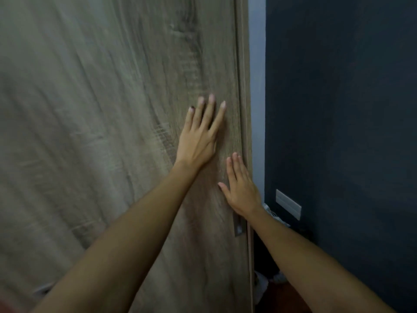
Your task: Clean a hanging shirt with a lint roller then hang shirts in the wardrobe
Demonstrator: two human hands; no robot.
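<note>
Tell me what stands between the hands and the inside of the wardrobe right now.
The wooden wardrobe door does. Both the left hand and the right hand lie flat on its face near its right edge. No shirt or lint roller is in view.

Head view, close, facing wardrobe door (112, 132)

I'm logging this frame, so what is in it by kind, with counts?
Hands: 2, left hand and right hand, both flat on the door
Wooden wardrobe door: 1
Metal door handle: 1
Wall plate: 1
Total: 5
</note>
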